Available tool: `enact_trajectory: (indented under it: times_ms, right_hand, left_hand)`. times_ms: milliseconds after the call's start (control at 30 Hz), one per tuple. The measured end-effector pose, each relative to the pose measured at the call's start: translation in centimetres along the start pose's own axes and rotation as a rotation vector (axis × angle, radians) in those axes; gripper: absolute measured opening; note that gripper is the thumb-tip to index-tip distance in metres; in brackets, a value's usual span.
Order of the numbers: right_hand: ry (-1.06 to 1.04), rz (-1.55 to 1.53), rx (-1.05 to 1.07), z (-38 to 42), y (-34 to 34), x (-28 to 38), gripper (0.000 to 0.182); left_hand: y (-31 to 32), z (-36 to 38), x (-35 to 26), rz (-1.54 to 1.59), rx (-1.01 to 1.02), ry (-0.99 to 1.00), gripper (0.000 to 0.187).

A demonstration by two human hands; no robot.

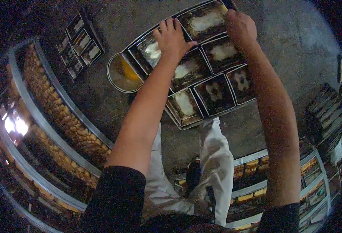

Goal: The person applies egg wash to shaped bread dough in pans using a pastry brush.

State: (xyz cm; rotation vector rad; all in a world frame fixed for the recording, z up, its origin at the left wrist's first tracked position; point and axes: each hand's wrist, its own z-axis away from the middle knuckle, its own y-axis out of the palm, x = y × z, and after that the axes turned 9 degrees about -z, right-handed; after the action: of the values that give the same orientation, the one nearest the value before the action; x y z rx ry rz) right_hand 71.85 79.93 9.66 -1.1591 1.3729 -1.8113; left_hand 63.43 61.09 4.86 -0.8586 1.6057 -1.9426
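Your left hand [173,39] flat, fingers spread, on loaf-tin rack [217,93]; right hand [240,26] grips its far edge; rack extends toward you.

Grey concrete floor [287,46]; strapped baking tins [202,66] under both grips, round bowl [122,73] left of them, smaller tin set [79,44] further left.

Dim room, grey concrete floor [291,42], metal racks [43,124] of baked goods

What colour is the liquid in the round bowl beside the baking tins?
Yellow-orange, in the round bowl left of the baking tins; seen in the head view.
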Motion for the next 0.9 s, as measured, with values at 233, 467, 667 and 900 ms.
enact_trajectory:
  times_ms: [233,467,667,900]
  right_hand:
    - [-0.089,-0.181,0.162,1.9,2.2,4.1,0.021]
    - [0.080,0.000,0.102,0.3,-1.0,0.8,0.017]
    - [-0.035,-0.073,0.265,0.1,-0.3,4.9,0.021]
    - [-0.038,0.127,0.319,-1.7,-2.0,3.5,0.019]
  left_hand:
    - [-0.5,0.1,-0.6,0.024,0.001,-0.025,0.101]
    - [-1.1,0.3,-0.5,0.015,-0.007,-0.021,0.100]
    - [-0.9,0.5,-0.7,0.022,-0.034,-0.008,0.101]
    - [-0.7,0.2,-0.3,0.042,0.007,-0.006,0.103]
